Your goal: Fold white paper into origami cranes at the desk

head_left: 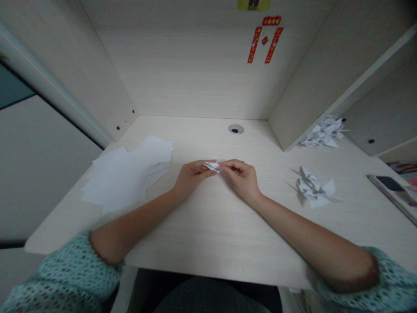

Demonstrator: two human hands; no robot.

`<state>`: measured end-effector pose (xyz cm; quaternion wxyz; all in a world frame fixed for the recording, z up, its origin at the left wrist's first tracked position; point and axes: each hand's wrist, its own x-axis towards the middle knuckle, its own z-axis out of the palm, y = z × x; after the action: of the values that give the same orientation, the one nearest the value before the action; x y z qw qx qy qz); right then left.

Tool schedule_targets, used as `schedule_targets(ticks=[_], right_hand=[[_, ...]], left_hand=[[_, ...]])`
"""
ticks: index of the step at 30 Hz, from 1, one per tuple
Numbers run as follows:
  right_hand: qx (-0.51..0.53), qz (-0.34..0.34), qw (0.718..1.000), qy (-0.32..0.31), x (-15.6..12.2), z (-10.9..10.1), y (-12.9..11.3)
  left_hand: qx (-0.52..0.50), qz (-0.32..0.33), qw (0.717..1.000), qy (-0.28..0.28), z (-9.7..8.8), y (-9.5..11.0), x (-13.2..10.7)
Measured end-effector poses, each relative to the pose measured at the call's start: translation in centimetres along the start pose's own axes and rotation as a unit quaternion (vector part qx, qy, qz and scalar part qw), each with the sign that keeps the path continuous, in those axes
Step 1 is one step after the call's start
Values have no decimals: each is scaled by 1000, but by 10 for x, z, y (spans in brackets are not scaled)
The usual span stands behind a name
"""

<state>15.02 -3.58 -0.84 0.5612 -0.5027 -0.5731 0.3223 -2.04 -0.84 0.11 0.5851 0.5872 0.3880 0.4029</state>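
A small folded piece of white paper point(211, 166) is held between my two hands, just above the middle of the desk. My left hand point(194, 172) pinches its left side between thumb and fingers. At its right end the thumb and fingertips of my right hand point(240, 174) close on the paper. Part of the paper is covered by the fingertips. Left of my hands lies a spread of loose white paper sheets point(122, 178). To the right, a small group of folded white paper pieces point(314, 187) rests on the desk.
A larger heap of folded paper point(325, 131) sits beyond the upright divider point(302, 91) at the right. Near the right edge lies a phone point(391, 183) on a flat object. A round cable hole point(236, 129) is at the back of the pale desk point(202, 234).
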Motion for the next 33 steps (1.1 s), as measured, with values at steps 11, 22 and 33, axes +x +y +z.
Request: schedule_targets(ticks=[11,22,33], right_hand=[[-115,-126,985,-34,-3,-2,-7],[-128,-147,980,-49,-6,-3,-11],[159,86,980,-80,-3,8,-4]], left_hand=[[-4,-17,1000,20,2,1,0],[100,27,994,36,3,6,-5],[310,160,932,100,2,8,-9]])
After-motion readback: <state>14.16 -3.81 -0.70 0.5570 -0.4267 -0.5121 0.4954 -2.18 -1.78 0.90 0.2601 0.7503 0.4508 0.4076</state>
